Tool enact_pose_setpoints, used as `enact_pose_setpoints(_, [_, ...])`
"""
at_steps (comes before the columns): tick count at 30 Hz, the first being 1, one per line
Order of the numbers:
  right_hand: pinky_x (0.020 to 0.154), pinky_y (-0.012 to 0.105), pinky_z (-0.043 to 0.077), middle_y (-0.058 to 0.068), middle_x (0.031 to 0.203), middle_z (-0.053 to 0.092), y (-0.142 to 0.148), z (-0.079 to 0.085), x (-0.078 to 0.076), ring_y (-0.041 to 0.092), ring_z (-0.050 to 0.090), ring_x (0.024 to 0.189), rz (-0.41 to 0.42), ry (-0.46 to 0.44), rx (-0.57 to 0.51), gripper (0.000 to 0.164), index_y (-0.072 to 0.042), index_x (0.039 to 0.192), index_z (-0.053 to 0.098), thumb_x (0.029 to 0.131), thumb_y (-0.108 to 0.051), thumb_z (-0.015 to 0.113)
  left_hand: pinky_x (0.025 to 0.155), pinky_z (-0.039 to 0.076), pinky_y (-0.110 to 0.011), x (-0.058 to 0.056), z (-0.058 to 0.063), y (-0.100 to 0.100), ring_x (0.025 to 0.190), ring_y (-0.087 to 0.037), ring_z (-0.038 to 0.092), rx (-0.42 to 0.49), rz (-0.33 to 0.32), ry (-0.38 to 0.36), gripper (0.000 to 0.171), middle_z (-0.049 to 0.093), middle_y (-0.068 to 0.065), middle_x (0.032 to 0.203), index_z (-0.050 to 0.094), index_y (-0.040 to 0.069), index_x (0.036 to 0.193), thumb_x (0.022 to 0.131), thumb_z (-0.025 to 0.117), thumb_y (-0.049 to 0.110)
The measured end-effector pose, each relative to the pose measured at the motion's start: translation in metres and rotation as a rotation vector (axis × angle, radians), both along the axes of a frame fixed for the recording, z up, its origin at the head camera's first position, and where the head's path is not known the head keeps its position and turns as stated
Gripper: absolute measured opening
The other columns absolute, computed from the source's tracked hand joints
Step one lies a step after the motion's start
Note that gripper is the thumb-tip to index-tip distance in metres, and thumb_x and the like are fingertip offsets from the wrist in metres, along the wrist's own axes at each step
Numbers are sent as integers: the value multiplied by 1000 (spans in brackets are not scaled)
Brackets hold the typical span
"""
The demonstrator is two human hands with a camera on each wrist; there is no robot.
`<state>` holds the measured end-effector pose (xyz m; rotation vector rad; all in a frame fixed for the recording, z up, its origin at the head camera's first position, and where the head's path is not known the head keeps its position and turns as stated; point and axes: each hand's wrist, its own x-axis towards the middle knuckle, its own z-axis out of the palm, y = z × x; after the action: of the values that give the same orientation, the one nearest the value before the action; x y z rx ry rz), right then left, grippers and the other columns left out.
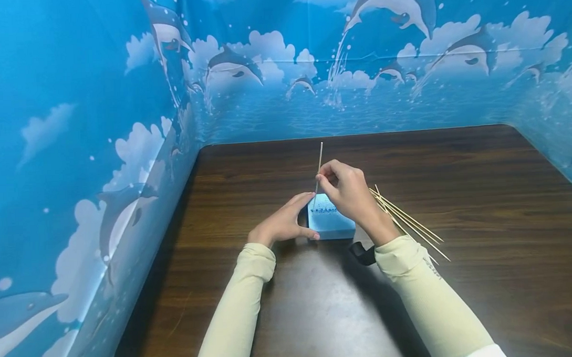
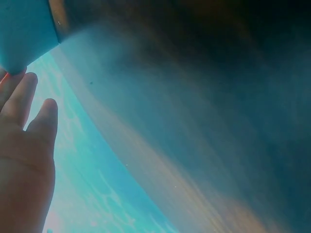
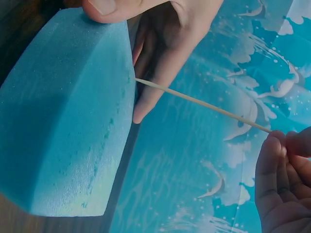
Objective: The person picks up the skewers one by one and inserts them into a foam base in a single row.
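Note:
A light blue foam block [image 1: 332, 230] with a row of dark pits across its top lies on the table. My left hand [image 1: 285, 223] holds its left side, thumb at the near corner and fingers at the far one. My right hand [image 1: 349, 192] pinches a thin bamboo skewer [image 1: 320, 155] above the block. In the right wrist view the skewer [image 3: 204, 104] slants from the pinched fingertips to the block's [image 3: 73, 107] top edge; whether its tip has gone in, I cannot tell. The left wrist view catches my left hand [image 2: 24, 160] against the block's [image 2: 24, 29] side.
Several loose skewers [image 1: 412, 224] lie fanned on the dark wooden table [image 1: 496, 234], beside my right wrist. A black band [image 1: 363, 253] shows at that wrist. Blue dolphin-print curtains [image 1: 274, 110] stand along the table's far and left edges.

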<state>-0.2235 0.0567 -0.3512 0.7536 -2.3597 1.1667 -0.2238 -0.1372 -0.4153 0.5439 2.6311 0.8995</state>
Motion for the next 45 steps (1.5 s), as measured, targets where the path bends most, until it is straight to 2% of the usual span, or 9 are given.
enact_pose_setpoints(10, [72,39,60,10,87,70,-7,-6,-2,22,70,78,23,-69,14,9,0,98,66,97,-7,60,120,27,-45,0,-3,-3,150,-19,19,15,-14,-21,109,20,1,164,20,23,159,74,86,41])
enact_pose_setpoints(22, [72,36,58,9,89,70,-8,-28,-5,21,68,80,38,-134,71,8,-2,97,66,97,-8,61,120,25,-44,-3,0,-1,151,-20,17,17,-35,-12,111,18,-2,165,17,21,160,75,85,42])
enact_pose_setpoints(30, [74,37,59,10,91,70,-7,-27,-4,21,69,81,45,-172,47,11,1,101,67,94,-8,65,120,26,-43,-2,-2,-2,150,-20,20,44,-25,-12,109,20,-2,164,20,21,160,75,86,39])
enact_pose_setpoints(32, [76,37,59,12,92,70,-2,-25,-1,23,69,82,26,-200,27,17,3,105,66,93,-9,68,120,26,-43,-1,-3,-1,149,-20,22,49,-24,-14,108,21,-2,163,20,20,159,75,86,38])
enact_pose_setpoints(36, [79,41,58,14,94,71,20,-19,2,26,70,85,-66,-250,-2,25,4,111,64,92,-12,68,120,26,-42,-2,-3,1,149,-20,24,63,-19,-4,108,22,-2,163,23,18,159,74,87,37])
enact_pose_setpoints(41, [77,42,54,14,96,72,55,-18,1,28,68,89,-175,-307,51,22,2,109,66,95,-15,63,120,26,-42,-2,-2,1,149,-19,24,49,4,-12,109,21,-1,164,23,18,159,73,88,36])
enact_pose_setpoints(45, [75,41,52,15,99,70,78,-24,3,28,66,89,-226,-396,97,25,-1,108,67,97,-22,61,120,26,-43,0,0,1,149,-21,23,54,17,-32,109,22,-3,164,23,16,159,73,89,33])
